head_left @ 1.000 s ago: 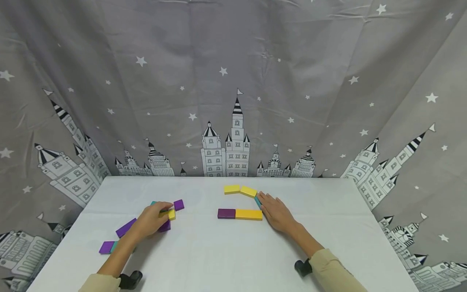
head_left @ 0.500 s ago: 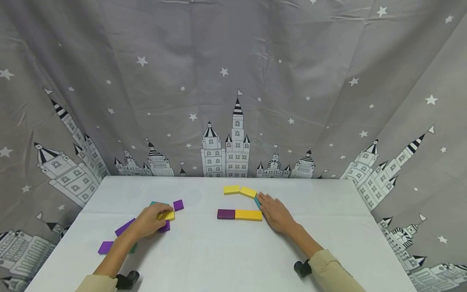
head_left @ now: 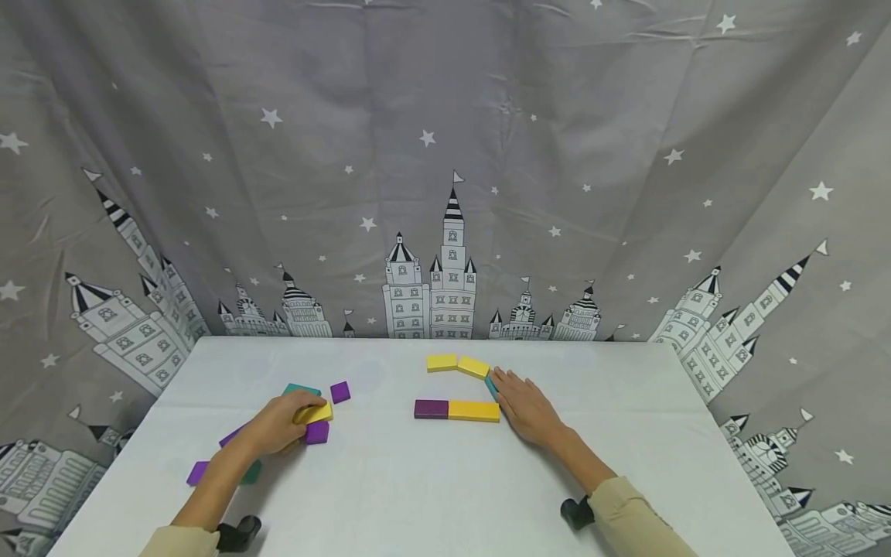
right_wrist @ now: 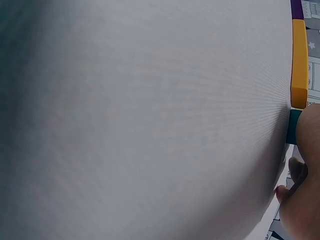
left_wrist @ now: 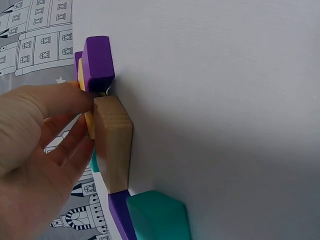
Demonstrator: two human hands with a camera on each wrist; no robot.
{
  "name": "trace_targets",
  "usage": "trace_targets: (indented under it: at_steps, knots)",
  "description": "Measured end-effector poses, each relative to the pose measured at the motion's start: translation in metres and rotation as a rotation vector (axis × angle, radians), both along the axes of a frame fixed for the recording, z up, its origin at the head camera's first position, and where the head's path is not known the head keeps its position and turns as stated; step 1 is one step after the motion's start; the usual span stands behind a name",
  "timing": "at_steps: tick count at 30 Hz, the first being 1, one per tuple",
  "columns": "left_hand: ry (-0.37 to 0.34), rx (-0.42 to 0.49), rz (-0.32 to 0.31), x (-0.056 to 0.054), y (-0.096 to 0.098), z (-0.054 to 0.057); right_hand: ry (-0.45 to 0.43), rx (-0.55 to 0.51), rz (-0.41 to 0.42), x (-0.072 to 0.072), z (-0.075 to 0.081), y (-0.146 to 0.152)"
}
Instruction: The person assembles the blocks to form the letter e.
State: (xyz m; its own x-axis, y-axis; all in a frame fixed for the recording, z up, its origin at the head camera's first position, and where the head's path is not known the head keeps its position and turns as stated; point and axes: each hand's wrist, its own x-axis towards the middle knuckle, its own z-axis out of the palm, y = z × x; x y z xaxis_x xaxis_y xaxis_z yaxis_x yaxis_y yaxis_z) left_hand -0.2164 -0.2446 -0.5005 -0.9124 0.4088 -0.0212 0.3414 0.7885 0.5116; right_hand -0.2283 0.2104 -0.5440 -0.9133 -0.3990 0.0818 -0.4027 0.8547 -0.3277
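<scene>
My left hand (head_left: 277, 425) pinches a yellow block (head_left: 315, 413) between thumb and fingers. A purple block (head_left: 316, 433) lies just in front of it, a teal block (head_left: 301, 389) behind it, and a small purple block (head_left: 339, 392) to its right. In the left wrist view, a natural wood block (left_wrist: 114, 145) stands close by the thumb and partly covers the yellow one. My right hand (head_left: 530, 408) lies with extended fingers against a narrow teal block (head_left: 491, 385), which it partly hides. That block meets the end of two yellow blocks (head_left: 473, 367) in an angled line.
Nearer me than that line, a dark purple block (head_left: 431, 409) and a yellow-orange block (head_left: 474, 411) lie end to end. More purple blocks (head_left: 198, 473) and a green block (head_left: 250, 472) lie around my left forearm. A patterned grey curtain (head_left: 445, 93) hangs behind the white table (head_left: 418, 495).
My left hand has drawn slightly left and toward me, and the yellow block has shifted a little with it. More of the teal and purple blocks beside it shows. The right hand stays put.
</scene>
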Motion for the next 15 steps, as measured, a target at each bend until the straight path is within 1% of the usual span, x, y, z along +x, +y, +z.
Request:
trace_targets:
  at_steps: [5,10,15]
  knots:
    - [-0.009,-0.003,0.013,-0.0001,-0.0001,-0.0012,0.002,0.012,-0.009,0.0007,0.0005,-0.0006]
    - [0.0,0.016,0.017,0.0018,-0.0019,-0.0018,-0.002,0.012,-0.014,0.0002,0.0014,-0.0012]
    - [-0.005,0.06,0.042,0.0035,-0.0003,0.0027,0.003,0.008,-0.013,0.0,0.0012,-0.0014]
